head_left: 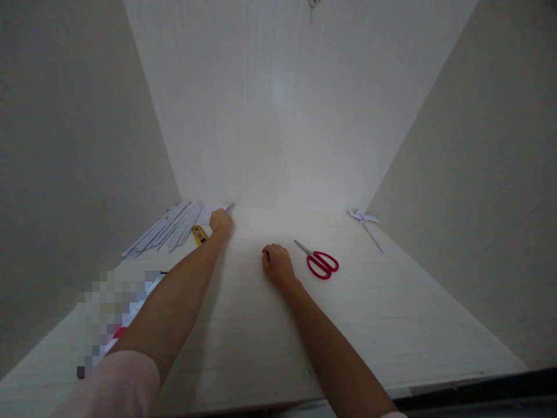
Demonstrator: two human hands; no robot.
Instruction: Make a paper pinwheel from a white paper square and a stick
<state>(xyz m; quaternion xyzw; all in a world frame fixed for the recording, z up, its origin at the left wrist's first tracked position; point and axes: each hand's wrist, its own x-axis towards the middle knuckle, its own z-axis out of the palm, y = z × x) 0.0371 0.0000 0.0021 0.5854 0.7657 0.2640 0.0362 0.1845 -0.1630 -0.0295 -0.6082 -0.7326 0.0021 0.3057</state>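
Note:
My left hand [220, 221] reaches to the back left of the white table [391, 313] and grips a thin pale rolled paper stick [230, 207] that pokes out past the fingers. Just left of that hand lie a yellow utility knife [199, 234] and a bundle of several white rolled paper sticks [167, 229]. My right hand [277, 264] rests on the table near the middle, fingers curled under, holding nothing. Red-handled scissors [320, 262] lie just right of it, apart from the hand.
A white paper pinwheel on a stick [366, 222] lies at the back right corner. A blurred flat object [114, 307] sits at the near left. Pale walls enclose the table on the left, back and right. The table's front edge runs along the bottom.

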